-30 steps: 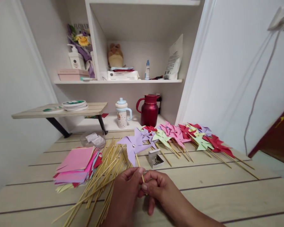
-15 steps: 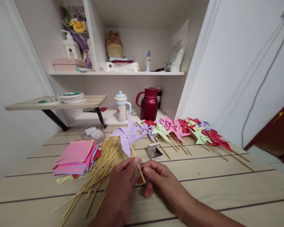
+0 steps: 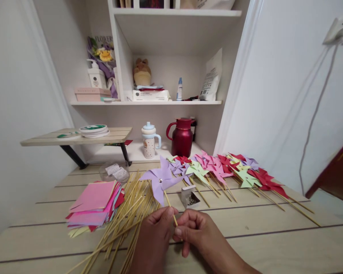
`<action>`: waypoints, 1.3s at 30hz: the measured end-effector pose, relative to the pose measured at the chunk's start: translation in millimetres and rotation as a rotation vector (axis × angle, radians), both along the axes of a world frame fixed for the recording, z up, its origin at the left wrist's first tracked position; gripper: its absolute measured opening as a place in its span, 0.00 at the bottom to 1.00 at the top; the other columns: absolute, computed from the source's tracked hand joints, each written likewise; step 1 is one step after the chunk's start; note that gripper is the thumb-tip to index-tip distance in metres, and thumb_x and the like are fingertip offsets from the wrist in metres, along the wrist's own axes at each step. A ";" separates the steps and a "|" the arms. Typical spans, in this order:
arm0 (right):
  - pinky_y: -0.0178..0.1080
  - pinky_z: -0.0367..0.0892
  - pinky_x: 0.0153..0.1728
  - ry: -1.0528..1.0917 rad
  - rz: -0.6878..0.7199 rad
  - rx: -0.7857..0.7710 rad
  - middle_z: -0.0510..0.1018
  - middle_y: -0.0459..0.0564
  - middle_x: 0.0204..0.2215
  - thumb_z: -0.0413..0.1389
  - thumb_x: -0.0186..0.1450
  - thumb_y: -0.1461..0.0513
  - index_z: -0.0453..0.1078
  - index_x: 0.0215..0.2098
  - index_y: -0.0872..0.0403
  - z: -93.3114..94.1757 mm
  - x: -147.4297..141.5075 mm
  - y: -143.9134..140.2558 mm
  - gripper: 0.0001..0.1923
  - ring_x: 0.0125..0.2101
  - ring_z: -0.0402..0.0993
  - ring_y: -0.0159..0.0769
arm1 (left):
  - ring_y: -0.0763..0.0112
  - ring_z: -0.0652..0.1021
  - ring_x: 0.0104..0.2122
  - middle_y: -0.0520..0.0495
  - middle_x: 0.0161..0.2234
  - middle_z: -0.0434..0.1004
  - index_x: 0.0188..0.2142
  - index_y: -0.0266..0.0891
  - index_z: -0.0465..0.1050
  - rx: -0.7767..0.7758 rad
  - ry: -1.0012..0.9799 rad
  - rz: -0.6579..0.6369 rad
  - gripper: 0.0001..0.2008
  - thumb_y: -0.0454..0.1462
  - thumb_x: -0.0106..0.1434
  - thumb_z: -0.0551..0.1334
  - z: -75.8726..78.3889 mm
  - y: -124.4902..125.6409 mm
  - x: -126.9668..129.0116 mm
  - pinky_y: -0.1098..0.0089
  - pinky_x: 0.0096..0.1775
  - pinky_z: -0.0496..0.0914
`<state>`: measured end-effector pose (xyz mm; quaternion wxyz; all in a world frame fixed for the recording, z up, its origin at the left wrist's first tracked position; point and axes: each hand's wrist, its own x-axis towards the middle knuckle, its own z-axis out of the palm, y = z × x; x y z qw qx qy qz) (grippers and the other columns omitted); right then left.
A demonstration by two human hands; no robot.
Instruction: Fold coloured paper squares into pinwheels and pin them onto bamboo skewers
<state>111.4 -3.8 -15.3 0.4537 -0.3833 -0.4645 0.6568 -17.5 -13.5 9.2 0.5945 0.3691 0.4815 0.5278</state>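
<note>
A purple paper pinwheel (image 3: pixel 161 179) with a metal pin at its centre stands tilted on a thin bamboo stick. My left hand (image 3: pixel 156 236) and my right hand (image 3: pixel 196 230) both pinch the lower end of that stick, fingertips close together, just above the wooden table (image 3: pixel 274 232). A heap of loose bamboo sticks (image 3: pixel 122 217) lies left of my hands. A stack of coloured paper squares (image 3: pixel 94 201) sits further left. A small open box of pins (image 3: pixel 189 196) stands just beyond my right hand.
A row of finished pinwheels (image 3: pixel 225 167) in pink, red, green and purple lies across the table's right side. A red jug (image 3: pixel 183 136) and a lidded cup (image 3: pixel 149 140) stand at the back under shelves. A clear plastic bag (image 3: pixel 114 171) lies behind the papers.
The view tipped down, then back up. My fingers opened a little on the stick half a second ago and have closed together on its lower end again.
</note>
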 end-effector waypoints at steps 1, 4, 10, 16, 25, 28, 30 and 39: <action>0.29 0.59 0.16 0.001 0.002 0.001 0.78 0.47 0.20 0.68 0.48 0.59 0.70 0.23 0.57 -0.2 -0.2 0.1 0.13 0.14 0.69 0.27 | 0.78 0.62 0.18 0.56 0.15 0.63 0.22 0.36 0.74 0.001 -0.005 0.003 0.20 0.51 0.45 0.70 -0.9 0.2 0.2 0.75 0.20 0.55; 0.30 0.60 0.15 -0.002 0.007 0.012 0.78 0.47 0.20 0.68 0.49 0.57 0.69 0.24 0.57 -0.5 -0.3 -0.9 0.15 0.14 0.69 0.29 | 0.75 0.65 0.18 0.53 0.17 0.67 0.23 0.36 0.75 0.018 -0.009 0.013 0.20 0.52 0.45 0.70 -6.9 1.8 0.2 0.74 0.22 0.59; 0.29 0.58 0.15 0.000 0.004 0.014 0.79 0.47 0.20 0.68 0.49 0.57 0.69 0.23 0.57 1.6 -0.2 -2.7 0.15 0.13 0.69 0.27 | 0.76 0.65 0.19 0.54 0.18 0.66 0.24 0.35 0.76 0.052 -0.013 -0.008 0.20 0.51 0.49 0.69 -17.7 4.7 -3.2 0.75 0.24 0.61; 0.29 0.59 0.15 -0.005 -0.004 0.024 0.78 0.47 0.20 0.68 0.49 0.57 0.69 0.24 0.57 1.2 -1.1 -1.7 0.15 0.13 0.69 0.28 | 0.79 0.61 0.18 0.56 0.16 0.62 0.24 0.35 0.76 0.001 -0.046 -0.011 0.20 0.51 0.46 0.71 -3.9 0.5 -1.7 0.76 0.21 0.57; 0.31 0.61 0.20 -0.016 -0.004 0.091 0.80 0.51 0.30 0.55 0.64 0.46 0.73 0.33 0.58 0.1 3.4 -3.2 0.23 0.16 0.70 0.25 | 0.82 0.54 0.16 0.56 0.17 0.65 0.25 0.35 0.74 -0.014 -0.030 0.007 0.17 0.48 0.50 0.70 4.6 -5.0 -0.7 0.77 0.18 0.47; 0.31 0.62 0.20 -0.026 -0.046 0.055 0.79 0.50 0.31 0.57 0.63 0.46 0.74 0.36 0.58 4.4 4.3 -2.7 0.21 0.16 0.70 0.25 | 0.82 0.53 0.16 0.57 0.16 0.61 0.25 0.35 0.74 -0.002 -0.005 0.009 0.17 0.48 0.52 0.69 4.4 -4.4 -2.1 0.76 0.19 0.49; 0.31 0.63 0.21 -0.012 -0.038 0.042 0.78 0.47 0.28 0.62 0.59 0.49 0.74 0.35 0.57 6.7 4.0 -2.7 0.19 0.16 0.70 0.26 | 0.82 0.52 0.16 0.60 0.15 0.56 0.24 0.36 0.74 0.013 0.020 0.013 0.17 0.48 0.52 0.68 3.8 -3.6 -3.8 0.76 0.20 0.48; 0.31 0.60 0.18 -0.054 -0.033 -0.030 0.73 0.40 0.15 0.69 0.44 0.59 0.71 0.24 0.57 8.0 0.1 -1.2 0.15 0.14 0.66 0.26 | 0.76 0.61 0.16 0.58 0.12 0.60 0.29 0.35 0.80 0.024 0.088 0.071 0.20 0.51 0.47 0.70 1.6 -2.7 -1.9 0.73 0.22 0.56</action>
